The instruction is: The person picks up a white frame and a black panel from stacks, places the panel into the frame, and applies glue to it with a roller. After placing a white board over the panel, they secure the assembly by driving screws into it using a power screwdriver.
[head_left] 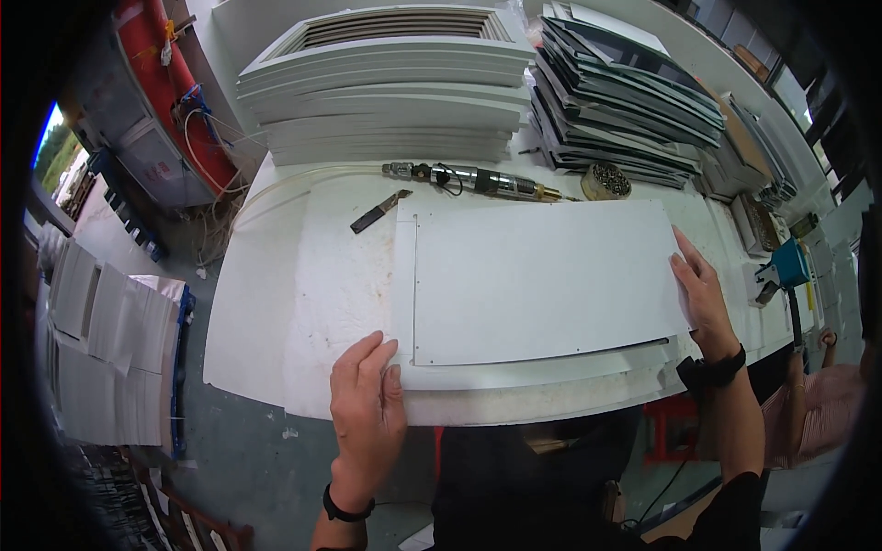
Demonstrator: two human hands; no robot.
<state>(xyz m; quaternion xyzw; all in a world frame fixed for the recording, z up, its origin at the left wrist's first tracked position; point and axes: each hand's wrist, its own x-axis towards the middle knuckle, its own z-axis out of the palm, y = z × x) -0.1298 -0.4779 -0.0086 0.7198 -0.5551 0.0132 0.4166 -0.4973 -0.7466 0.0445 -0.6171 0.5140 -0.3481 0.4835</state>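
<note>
The one view comes from the left of two fisheye cameras worn on the person's head. It faces down and forward over the worktop [253, 312], close above the white panel [542, 280]. The forearms [742, 427] enter from below, the floor [248, 450] shows beyond the worktop's left side, and straight edges bow toward the dark round rim.

At the back of the counter [248, 317] stand 2 tall stacks side by side: white frames [386, 110] on the left, the top 1 slatted, and dark, unevenly piled panels [616, 101] on the right. A teal tool [788, 264] sits at the right. Beyond it, a person in a striped top [827, 413] is partly visible. Pale stacked pieces [110, 349] fill the far left, near a red column [179, 101].
</note>
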